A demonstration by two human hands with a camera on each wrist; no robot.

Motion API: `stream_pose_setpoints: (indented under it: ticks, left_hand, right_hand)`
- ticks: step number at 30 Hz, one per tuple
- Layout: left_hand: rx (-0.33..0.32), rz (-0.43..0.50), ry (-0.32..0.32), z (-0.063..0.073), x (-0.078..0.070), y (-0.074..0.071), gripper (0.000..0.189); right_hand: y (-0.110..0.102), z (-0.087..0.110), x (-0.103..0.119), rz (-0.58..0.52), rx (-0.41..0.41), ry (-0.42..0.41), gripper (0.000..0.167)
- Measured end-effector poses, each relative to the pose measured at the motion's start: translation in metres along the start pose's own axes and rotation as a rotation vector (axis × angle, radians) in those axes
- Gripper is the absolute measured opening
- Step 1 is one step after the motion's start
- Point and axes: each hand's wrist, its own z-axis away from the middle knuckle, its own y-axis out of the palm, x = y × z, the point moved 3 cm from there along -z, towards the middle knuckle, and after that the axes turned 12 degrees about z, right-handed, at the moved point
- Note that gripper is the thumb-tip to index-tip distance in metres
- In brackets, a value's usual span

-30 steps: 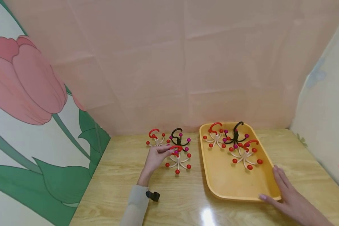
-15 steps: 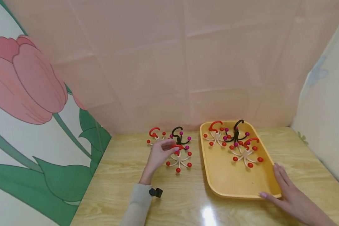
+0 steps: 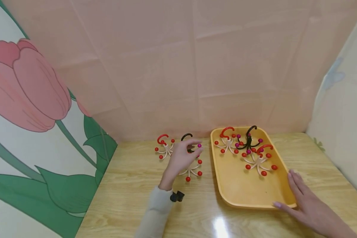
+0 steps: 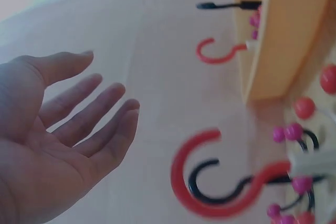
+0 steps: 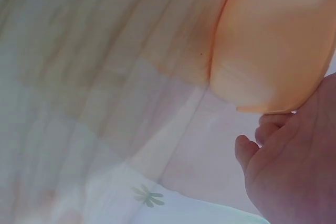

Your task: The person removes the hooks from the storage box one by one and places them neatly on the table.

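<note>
Head view: my left hand (image 3: 180, 158) hovers over the cluster of three hooks lying on the worktop (image 3: 131, 198), left of the yellow tray (image 3: 244, 195). The fingers (image 3: 193, 142) reach toward the black hook (image 3: 186, 137) at the far side of the cluster; from here I cannot tell whether they touch it. Just near of the hand lies a white-armed hook with red balls (image 3: 191, 172), partly hidden by my palm, and to the far left a second red-topped hook (image 3: 163, 145). My right hand (image 3: 306, 205) lies flat against the tray's near right corner, fingers straight and together, which I judge steadies the tray. In the tray three hooks (image 3: 246, 148) lie bunched at the far end; the near part is bare.

Left wrist view: the left hand (image 4: 52, 140) shows palm open, fingers (image 4: 100, 124) spread and slightly bent, holding nothing. A red hook top (image 4: 210, 182) and a black hook top (image 4: 210, 187) behind it stand right of the fingers, apart from them. The tray wall (image 4: 278, 40) rises at the far right, with another red hook (image 4: 218, 53) beside it.

Right wrist view: the right hand (image 5: 294, 171) fills the lower right; its fingertips (image 5: 273, 124) press the underside rim of the tray corner (image 5: 273, 51). Blurred; no finer detail readable
</note>
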Motion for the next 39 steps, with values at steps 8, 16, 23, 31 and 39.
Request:
stream_pose_setpoints:
  ticks: [8,16,23,31,39]
  left_hand:
    - [0.110,0.080,0.021,-0.025,-0.016,0.033,0.028]
    - [0.238,-0.029,-0.030,-0.051,-0.024,0.069,0.035]
    - [0.269,0.016,-0.078,-0.066,-0.025,0.100,0.033]
    - [0.278,-0.005,-0.078,-0.079,-0.015,0.132,0.033]
    - [0.244,0.024,-0.151,-0.086,-0.001,0.157,0.035]
  right_hand:
    - [-0.008,-0.002,0.001,0.089,-0.102,-0.073,0.119]
    - [-0.012,-0.005,0.008,0.130,-0.176,-0.155,0.118]
    - [-0.007,-0.002,0.009,0.153,-0.185,-0.137,0.119]
    - [-0.002,0.000,0.009,0.154,-0.135,-0.089,0.118]
    - [-0.007,-0.005,0.015,0.126,-0.173,-0.114,0.115]
